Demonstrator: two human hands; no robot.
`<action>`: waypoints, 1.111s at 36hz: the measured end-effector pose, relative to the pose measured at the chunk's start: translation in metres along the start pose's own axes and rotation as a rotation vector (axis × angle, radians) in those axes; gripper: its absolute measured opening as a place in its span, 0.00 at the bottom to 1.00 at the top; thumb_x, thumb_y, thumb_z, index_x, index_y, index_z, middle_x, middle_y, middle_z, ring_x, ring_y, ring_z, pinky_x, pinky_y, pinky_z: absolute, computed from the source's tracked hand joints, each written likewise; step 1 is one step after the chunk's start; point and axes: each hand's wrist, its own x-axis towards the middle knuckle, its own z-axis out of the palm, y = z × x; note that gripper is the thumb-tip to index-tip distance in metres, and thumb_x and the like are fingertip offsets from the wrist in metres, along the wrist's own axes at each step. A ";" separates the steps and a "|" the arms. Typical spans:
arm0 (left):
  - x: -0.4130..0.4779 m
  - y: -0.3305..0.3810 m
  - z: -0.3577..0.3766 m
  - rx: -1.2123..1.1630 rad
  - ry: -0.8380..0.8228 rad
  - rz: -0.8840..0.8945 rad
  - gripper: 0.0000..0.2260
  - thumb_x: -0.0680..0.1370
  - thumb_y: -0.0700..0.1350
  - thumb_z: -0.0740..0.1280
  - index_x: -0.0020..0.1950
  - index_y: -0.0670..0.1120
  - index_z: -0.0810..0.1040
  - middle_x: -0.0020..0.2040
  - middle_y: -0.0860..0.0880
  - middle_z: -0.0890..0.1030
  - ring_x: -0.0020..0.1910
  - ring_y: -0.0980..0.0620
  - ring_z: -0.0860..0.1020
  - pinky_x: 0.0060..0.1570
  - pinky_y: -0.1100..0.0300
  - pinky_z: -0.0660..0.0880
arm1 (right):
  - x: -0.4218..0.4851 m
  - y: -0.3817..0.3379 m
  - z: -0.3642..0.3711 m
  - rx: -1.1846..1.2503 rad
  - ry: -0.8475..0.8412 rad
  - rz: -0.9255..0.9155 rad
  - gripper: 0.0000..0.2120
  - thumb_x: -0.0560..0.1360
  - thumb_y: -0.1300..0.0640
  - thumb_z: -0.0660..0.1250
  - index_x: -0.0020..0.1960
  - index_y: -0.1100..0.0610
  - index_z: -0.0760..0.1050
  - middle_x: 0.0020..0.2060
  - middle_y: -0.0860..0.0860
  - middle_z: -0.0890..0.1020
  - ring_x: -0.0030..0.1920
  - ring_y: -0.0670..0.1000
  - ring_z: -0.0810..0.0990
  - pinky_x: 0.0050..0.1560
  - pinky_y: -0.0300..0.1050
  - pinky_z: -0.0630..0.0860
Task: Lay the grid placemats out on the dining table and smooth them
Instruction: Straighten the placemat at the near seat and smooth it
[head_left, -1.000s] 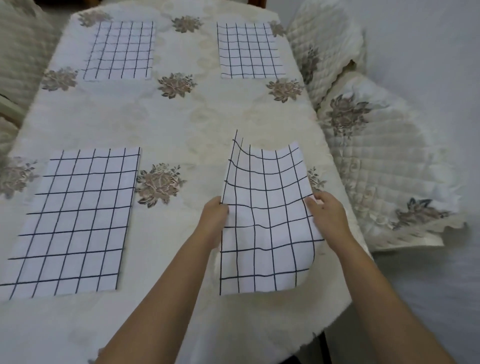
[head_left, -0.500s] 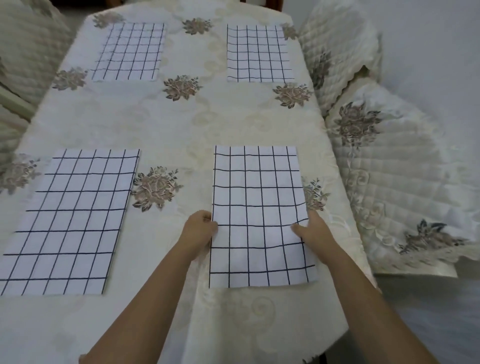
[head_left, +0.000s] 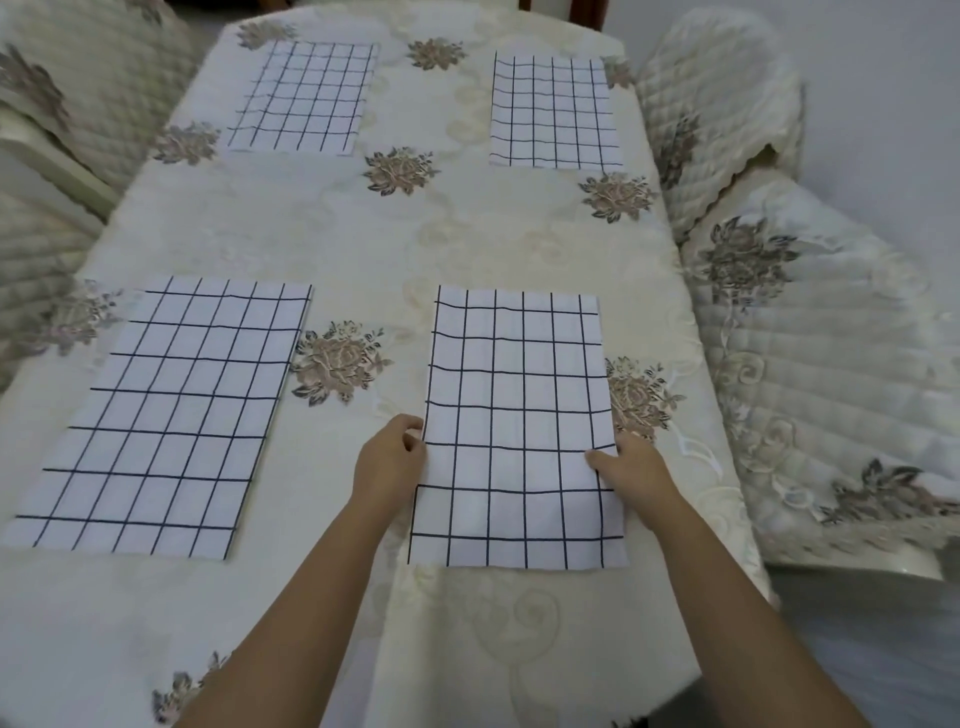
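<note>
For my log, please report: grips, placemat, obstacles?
Left grip, right grip pinch near-right placemat side edges. Placemat flat on tablecloth. Nothing lies on it.

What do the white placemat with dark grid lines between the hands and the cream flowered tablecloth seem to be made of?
White grid placemat: probably thin matte cloth, though stiff paper is possible; its lines waver slightly and it lies flat. Cream flowered tablecloth: seemingly soft fabric with a faint sheen; it has embroidered-looking flowers and drapes over the near edge.
</note>
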 end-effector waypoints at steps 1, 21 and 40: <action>-0.001 0.000 0.001 0.006 -0.003 0.006 0.13 0.78 0.39 0.60 0.62 0.45 0.74 0.37 0.52 0.73 0.35 0.53 0.71 0.32 0.64 0.67 | 0.000 0.002 -0.001 -0.004 0.010 0.005 0.10 0.74 0.61 0.63 0.53 0.66 0.76 0.50 0.60 0.80 0.44 0.55 0.76 0.39 0.42 0.68; -0.013 0.006 0.012 0.016 0.016 0.011 0.15 0.80 0.37 0.55 0.66 0.43 0.72 0.56 0.41 0.79 0.54 0.43 0.75 0.50 0.57 0.70 | -0.003 0.020 -0.025 0.027 0.220 -0.004 0.06 0.75 0.60 0.63 0.39 0.57 0.74 0.32 0.51 0.76 0.37 0.52 0.73 0.36 0.42 0.67; -0.025 -0.002 0.018 0.397 0.211 0.191 0.12 0.74 0.41 0.65 0.57 0.38 0.75 0.46 0.41 0.78 0.45 0.40 0.77 0.42 0.49 0.72 | -0.014 0.004 0.032 -0.298 0.340 -0.336 0.09 0.77 0.58 0.60 0.53 0.61 0.73 0.46 0.54 0.76 0.48 0.55 0.75 0.46 0.47 0.70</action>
